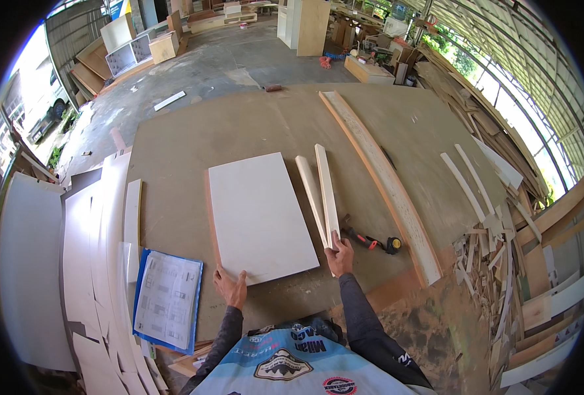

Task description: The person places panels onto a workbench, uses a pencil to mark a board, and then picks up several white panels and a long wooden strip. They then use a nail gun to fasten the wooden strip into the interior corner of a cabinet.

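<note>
Standing at the near edge of the big brown worktop [252, 125], you've got both hands down on the pieces. Your left hand [231, 288] presses on the near left corner of the white panel [259, 217], fingers spread flat on its edge rather than wrapped round it; that looks like steadying, not lifting. The panel lies flat, long side running far to near, just left of centre.

Your right hand [340, 255] is closed round the near ends of two narrow white strips [323, 191]. The strips fan out away from you in a thin V, far ends apart, near ends pinched together under your fingers [335, 241]. They lie just right of the panel, near it but not touching as far as I can tell. Gripping at the end likely lets you swing them as a pair.

Right of that hand: a red-handled tool [361, 238] and a yellow-black tape measure [394, 245], close but untouched. Further right a long pale board [377, 178] runs diagonally. Left of the panel, a blue clipboard with drawing sheets [168, 299] sits near the edge, beside stacked white offcuts [101, 230].
</note>
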Demonstrator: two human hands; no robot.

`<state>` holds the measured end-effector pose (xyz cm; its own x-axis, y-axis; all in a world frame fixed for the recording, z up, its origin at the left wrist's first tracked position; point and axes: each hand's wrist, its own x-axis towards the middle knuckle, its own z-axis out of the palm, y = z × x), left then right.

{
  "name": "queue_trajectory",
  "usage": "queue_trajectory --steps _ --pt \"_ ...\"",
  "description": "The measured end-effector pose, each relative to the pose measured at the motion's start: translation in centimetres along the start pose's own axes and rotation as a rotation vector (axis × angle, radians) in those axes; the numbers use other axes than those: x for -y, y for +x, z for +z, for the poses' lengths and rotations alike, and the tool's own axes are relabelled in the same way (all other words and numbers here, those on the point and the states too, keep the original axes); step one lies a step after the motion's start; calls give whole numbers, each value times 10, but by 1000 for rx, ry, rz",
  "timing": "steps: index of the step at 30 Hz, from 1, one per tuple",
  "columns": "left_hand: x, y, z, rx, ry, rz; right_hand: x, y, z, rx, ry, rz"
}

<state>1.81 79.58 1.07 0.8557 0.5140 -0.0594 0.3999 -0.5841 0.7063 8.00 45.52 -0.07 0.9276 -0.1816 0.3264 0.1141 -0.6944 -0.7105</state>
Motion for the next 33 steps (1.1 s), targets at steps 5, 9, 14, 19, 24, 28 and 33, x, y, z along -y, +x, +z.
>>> queue_trajectory --steps 5,9,14,19,24,28,33 --pt "9 8 -1 -4 -76 -89 56 -2 -4 -94 257 40" --pt "0 12 5 3 -51 -117 88 -6 9 -70 108 -146" --pt "-5 13 4 -28 -76 -123 97 -12 50 135 -154 -270" --pt "-12 14 -10 -14 -39 -232 100 -4 57 115 -197 -124" --pt "-36 16 -7 -30 82 -270 71 28 64 174 -267 322" --pt "-19 31 13 18 7 -370 107 23 68 338 -297 401" --pt "-21 40 6 86 -71 -415 110 42 52 507 -260 595"
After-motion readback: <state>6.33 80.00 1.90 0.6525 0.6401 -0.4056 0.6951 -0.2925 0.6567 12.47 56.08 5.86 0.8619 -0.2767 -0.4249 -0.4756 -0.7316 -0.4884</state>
